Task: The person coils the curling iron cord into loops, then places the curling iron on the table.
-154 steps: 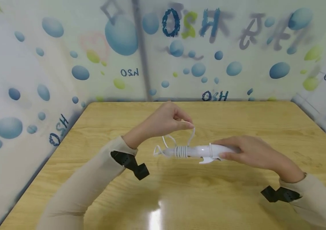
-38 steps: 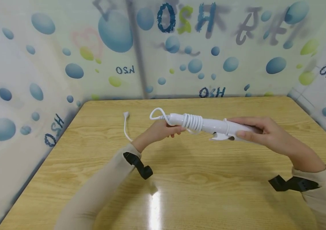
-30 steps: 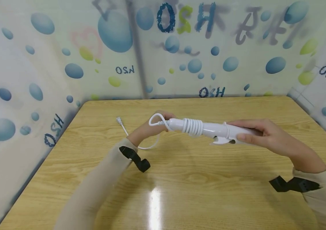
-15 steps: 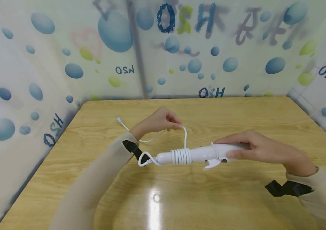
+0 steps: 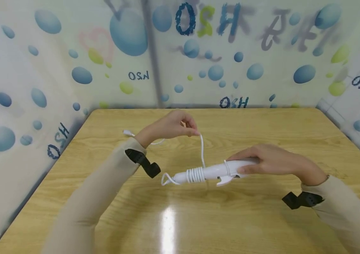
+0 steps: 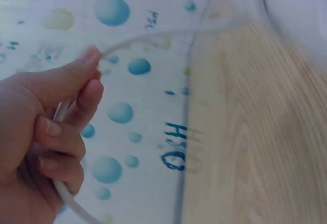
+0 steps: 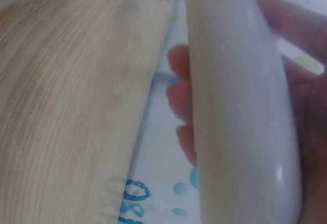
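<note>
A white curling iron (image 5: 211, 171) with a lever on its underside lies level above the table in the head view. My right hand (image 5: 270, 160) grips its thick end; the right wrist view has the fingers (image 7: 180, 99) curled round the smooth white barrel (image 7: 237, 101). Several turns of white cord (image 5: 196, 175) are wound round the thinner end, where a small loop sticks out. My left hand (image 5: 175, 125) pinches the cord between thumb and fingertips, above the coil. In the left wrist view the cord (image 6: 148, 36) also runs through the curled fingers.
The cord's plug (image 5: 127, 132) is to the left, beyond my left forearm. A wood-grain table (image 5: 246, 218) spreads below both hands. Walls with a blue bubble print (image 5: 215, 73) stand at its back and sides. Black wrist cameras (image 5: 143, 162) jut from both sleeves.
Over five seconds the plug end has come out onto the table's left. Lately my left hand passed behind the iron, then rose with the cord, drawing it up; the iron has come lower and left.
</note>
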A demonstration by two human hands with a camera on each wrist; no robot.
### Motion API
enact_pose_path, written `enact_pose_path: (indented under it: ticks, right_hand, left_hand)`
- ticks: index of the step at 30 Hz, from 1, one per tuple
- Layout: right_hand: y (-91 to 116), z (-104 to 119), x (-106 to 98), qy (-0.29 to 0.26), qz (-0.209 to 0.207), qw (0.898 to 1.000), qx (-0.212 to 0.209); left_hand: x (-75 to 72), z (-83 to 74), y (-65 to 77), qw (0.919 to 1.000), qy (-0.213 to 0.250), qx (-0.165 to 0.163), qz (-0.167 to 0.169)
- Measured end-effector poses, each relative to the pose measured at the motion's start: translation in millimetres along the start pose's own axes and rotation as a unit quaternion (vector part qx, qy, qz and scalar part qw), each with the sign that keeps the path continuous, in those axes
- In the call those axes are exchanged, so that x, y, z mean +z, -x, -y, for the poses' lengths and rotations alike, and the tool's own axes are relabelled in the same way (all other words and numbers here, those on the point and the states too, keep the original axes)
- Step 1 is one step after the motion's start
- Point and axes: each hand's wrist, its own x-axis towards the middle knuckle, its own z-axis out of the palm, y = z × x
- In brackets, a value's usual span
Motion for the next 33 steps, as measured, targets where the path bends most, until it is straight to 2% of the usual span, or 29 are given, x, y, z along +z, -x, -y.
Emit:
enact_pose_path:
  ticks: [4, 7, 13, 17, 21, 24, 29, 33]
  right_hand:
    - [-4, -2, 1, 0.06, -0.031, 0.997, 0.039]
    - [-5, -4, -1, 0.084, -0.051, 0.992, 0.075]
    - [-9, -9, 0, 0.119, -0.093, 0.983, 0.105]
    - [-9, -11, 1, 0.137, -0.137, 0.974, 0.116]
    - [-7, -12, -1, 0.149, -0.192, 0.963, 0.12]
    - [-5, -14, -3, 0.132, -0.24, 0.954, 0.122]
    - [0, -16, -7, 0.039, -0.32, 0.939, 0.124]
    - [5, -15, -10, -0.028, -0.345, 0.933, 0.096]
  left_hand:
    - [-4.9, -19.6, 8.2, 0.9998, -0.02, -0.004, -0.005]
    - [-4.5, -32.0, 12.5, 0.9993, -0.028, -0.019, -0.014]
    - [8.6, -46.4, 18.2, 0.9987, -0.027, -0.028, -0.033]
    - [22.7, -52.1, 22.9, 0.9972, 0.0, -0.033, -0.067]
    - [36.7, -53.6, 28.1, 0.9929, 0.058, -0.035, -0.097]
    - [45.7, -51.3, 31.1, 0.9889, 0.1, -0.025, -0.106]
    - [59.8, -38.2, 32.7, 0.9796, 0.159, -0.008, -0.123]
    - [69.5, -25.9, 28.3, 0.976, 0.165, -0.016, -0.141]
